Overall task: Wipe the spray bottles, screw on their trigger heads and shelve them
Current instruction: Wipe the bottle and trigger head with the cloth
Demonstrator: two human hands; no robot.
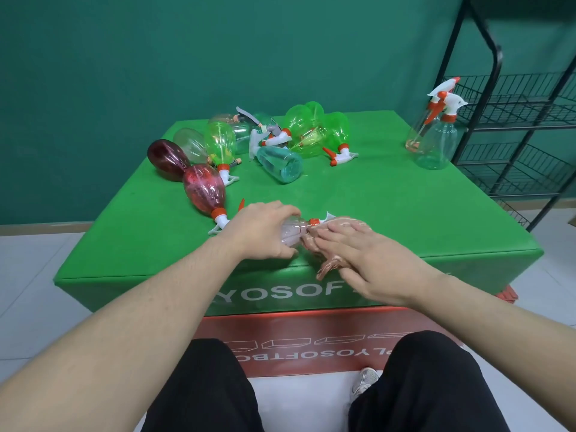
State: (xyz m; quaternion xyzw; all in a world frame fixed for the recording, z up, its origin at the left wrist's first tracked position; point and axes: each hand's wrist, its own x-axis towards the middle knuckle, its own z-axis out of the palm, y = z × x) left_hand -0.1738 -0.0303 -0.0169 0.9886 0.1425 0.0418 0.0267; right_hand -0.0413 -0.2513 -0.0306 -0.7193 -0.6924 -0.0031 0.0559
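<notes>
The clear spray bottle (291, 233) lies on its side near the desk's (405, 219) front edge, at about 6 o'clock on the green top, its orange collar and white trigger head (324, 218) pointing toward 3 o'clock. The left hand (261, 232) grips the bottle's body, fingers (280, 210) curled over the top and thumb beneath. The right hand (361, 247) lies flat, fingers straight and close together, pressing a pinkish cloth (327, 263) against the bottle's neck and the desk; part of the cloth hangs over the front edge.

At 9 to 10 o'clock lie two dark red bottles (204, 190), the nearer with its trigger head fitted. Toward 12 o'clock a heap of green bottles (307, 129), clear ones and a teal bottle (280, 163) lies jumbled, most with heads on. I cannot tell whether any holds liquid. At 2 o'clock two clear bottles (436, 141) stand upright with heads on, just beside a black wire shelf rack (530, 126).
</notes>
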